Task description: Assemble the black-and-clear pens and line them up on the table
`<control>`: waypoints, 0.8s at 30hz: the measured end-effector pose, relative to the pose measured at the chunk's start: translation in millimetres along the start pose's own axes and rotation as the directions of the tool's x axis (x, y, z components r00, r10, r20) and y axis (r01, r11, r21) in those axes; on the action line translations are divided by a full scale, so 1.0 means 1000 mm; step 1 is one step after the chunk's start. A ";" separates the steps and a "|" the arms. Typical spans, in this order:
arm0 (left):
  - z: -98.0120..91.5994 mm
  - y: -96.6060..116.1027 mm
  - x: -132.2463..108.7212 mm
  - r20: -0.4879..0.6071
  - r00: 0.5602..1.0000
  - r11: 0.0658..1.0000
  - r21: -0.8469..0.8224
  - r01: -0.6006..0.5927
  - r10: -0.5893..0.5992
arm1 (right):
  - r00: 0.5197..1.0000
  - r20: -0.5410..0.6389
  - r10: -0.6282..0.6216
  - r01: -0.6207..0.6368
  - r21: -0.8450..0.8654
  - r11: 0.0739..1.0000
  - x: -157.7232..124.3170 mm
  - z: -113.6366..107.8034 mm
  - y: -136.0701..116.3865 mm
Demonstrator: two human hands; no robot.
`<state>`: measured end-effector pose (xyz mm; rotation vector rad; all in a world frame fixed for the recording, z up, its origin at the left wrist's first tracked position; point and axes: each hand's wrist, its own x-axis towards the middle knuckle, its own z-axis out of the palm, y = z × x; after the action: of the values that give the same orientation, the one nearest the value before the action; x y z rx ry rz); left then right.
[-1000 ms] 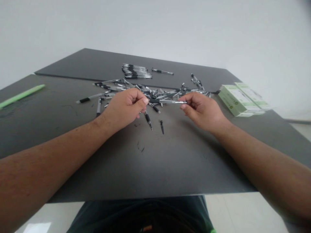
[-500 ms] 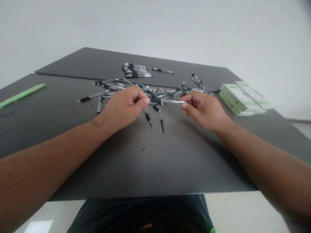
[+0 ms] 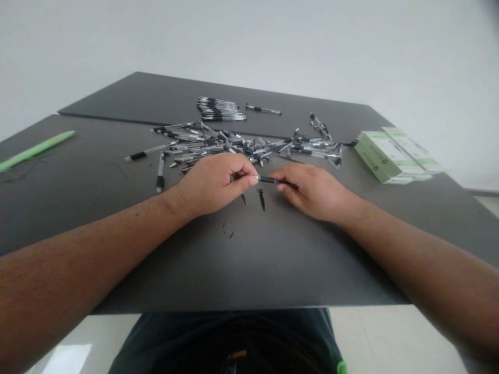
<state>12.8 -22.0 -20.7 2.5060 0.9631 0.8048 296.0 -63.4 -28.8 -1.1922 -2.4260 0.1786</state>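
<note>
A clear pen with a black grip (image 3: pixel 267 179) is held level between my two hands. My left hand (image 3: pixel 222 182) is closed, thumb and forefinger pinching its left end. My right hand (image 3: pixel 312 189) is closed around the other part, hiding most of the barrel, and a dark end shows by its thumb. Just below the pen, a small black piece like a pen cap (image 3: pixel 262 200) lies on the table. The tip of another pen (image 3: pixel 244 199) pokes out beneath my left hand.
Behind my hands spreads a loose heap of pens (image 3: pixel 268 148). Farther back are a neat bundle of pens (image 3: pixel 222 110) and a single pen (image 3: pixel 263 109). Green-and-white boxes (image 3: pixel 384 156) stand at the right, and a green stick-like object (image 3: pixel 37 150) lies at the left on the dark table (image 3: pixel 249 270).
My hands have drawn closer together and slightly lower. The right hand has slid from the pen's far end toward the grip, now covering most of the barrel.
</note>
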 end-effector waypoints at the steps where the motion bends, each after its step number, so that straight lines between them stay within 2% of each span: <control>1: -0.002 -0.002 0.000 -0.022 1.000 1.000 0.001 0.018 -0.018 | 1.000 0.002 0.009 -0.009 -0.005 1.000 0.000 -0.001 0.001; 3: -0.010 -0.010 0.001 -0.102 0.991 0.996 0.013 0.094 -0.092 | 0.999 -0.018 0.034 -0.035 -0.029 0.999 0.000 -0.004 0.006; 6: -0.023 -0.025 0.005 -0.260 0.946 0.978 0.021 0.208 -0.196 | 0.995 -0.068 0.077 -0.082 -0.071 0.994 0.000 -0.011 0.014; 9: -0.033 -0.037 0.009 -0.308 0.920 0.967 0.006 0.256 -0.241 | 0.990 -0.092 0.107 -0.114 -0.082 0.990 0.000 -0.013 0.019; 11: -0.035 -0.041 0.010 -0.273 0.936 0.967 0.059 0.247 -0.223 | 0.990 -0.092 0.104 -0.111 -0.083 0.990 0.001 -0.013 0.019; 14: -0.034 -0.045 0.010 -0.125 0.984 0.967 0.208 0.150 -0.126 | 0.992 -0.087 0.091 -0.099 -0.089 0.991 0.000 -0.011 0.018; 16: -0.032 -0.046 0.009 -0.059 0.994 0.959 0.263 0.102 -0.090 | 0.992 -0.088 0.085 -0.093 -0.091 0.991 0.000 -0.010 0.018; 20: -0.027 -0.051 0.009 -0.068 0.993 0.960 0.257 0.114 -0.100 | 0.992 -0.101 0.079 -0.088 -0.087 0.992 -0.001 -0.010 0.020; 24: -0.017 -0.057 0.012 -0.006 1.000 0.955 0.296 0.002 -0.001 | 0.993 -0.089 0.080 -0.087 -0.078 0.993 -0.001 -0.010 0.021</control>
<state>-19.4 28.9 -31.0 2.7545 1.1640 0.7119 315.9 -51.5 -26.4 -1.3109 -2.3311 0.0517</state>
